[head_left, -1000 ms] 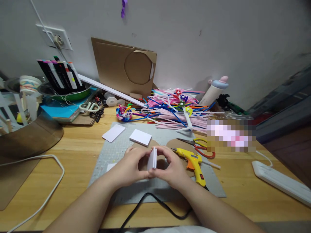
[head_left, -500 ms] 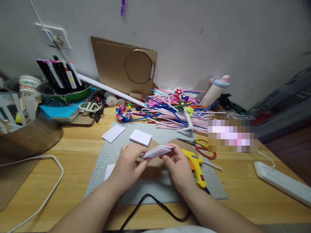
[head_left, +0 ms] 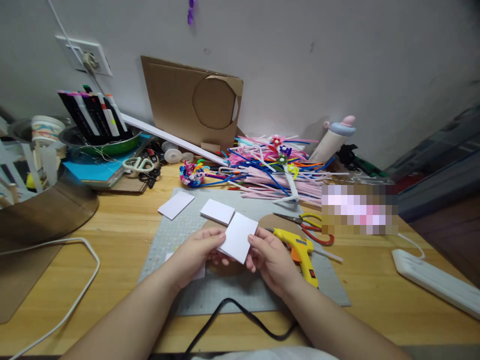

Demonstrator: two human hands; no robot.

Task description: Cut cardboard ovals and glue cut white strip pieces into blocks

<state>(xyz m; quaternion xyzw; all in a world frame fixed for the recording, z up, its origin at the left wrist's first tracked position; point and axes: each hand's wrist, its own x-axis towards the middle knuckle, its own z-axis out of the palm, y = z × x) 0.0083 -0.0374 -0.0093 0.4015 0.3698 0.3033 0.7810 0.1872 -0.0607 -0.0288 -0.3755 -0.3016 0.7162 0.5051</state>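
A small stack of white paper cards (head_left: 239, 236) is held between my two hands, its broad face turned up toward me. My left hand (head_left: 200, 250) pinches the left edge, thumb on top and fingers beneath. On the right edge, my right hand (head_left: 269, 254) grips the same way. Just behind lies another white card stack (head_left: 217, 211), and farther left a white card (head_left: 176, 205). One more white card (head_left: 200, 272) is partly covered by my left hand. Below the held cards is a brown cardboard piece (head_left: 228, 267), mostly hidden, on the grey cutting mat (head_left: 165, 280).
Right of my hands lie a yellow glue gun (head_left: 302, 247) and scissors (head_left: 313, 225). A black cable (head_left: 210, 320) crosses the mat's front. Pipe cleaners (head_left: 262, 175) pile up behind. A metal bowl (head_left: 71, 210) stands left, a white power strip (head_left: 431, 280) right.
The held cards have turned from nearly edge-on to face-up and come down a little toward me. My left hand has shifted, uncovering more of the card beneath it.
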